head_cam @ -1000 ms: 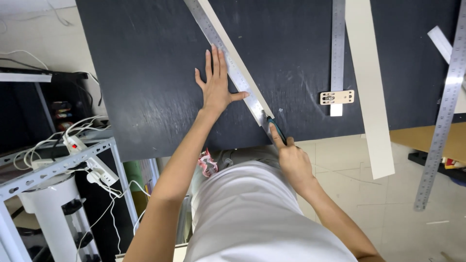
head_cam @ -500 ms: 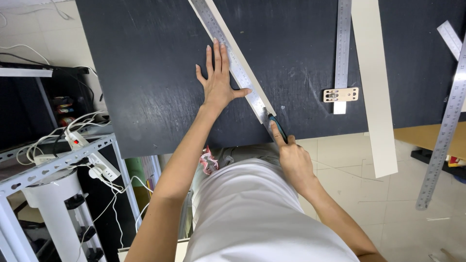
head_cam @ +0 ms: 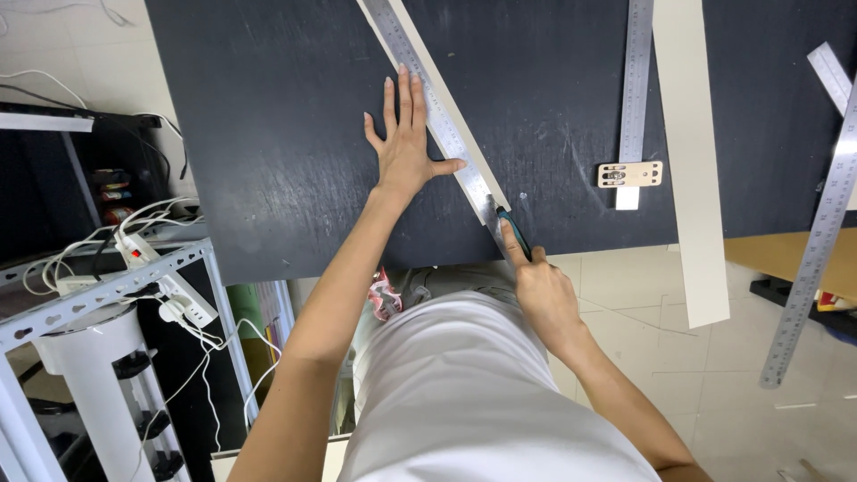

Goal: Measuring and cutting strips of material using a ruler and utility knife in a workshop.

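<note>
Your left hand [head_cam: 406,143] lies flat, fingers spread wide, on the black scuffed tabletop [head_cam: 268,134], thumb touching the long steel ruler [head_cam: 437,116] that runs diagonally across a pale card strip [head_cam: 446,98]. Your right hand [head_cam: 540,290] grips a teal-handled cutting knife [head_cam: 511,228] at the ruler's near end, forefinger stretched along its handle, by the table's front edge.
</note>
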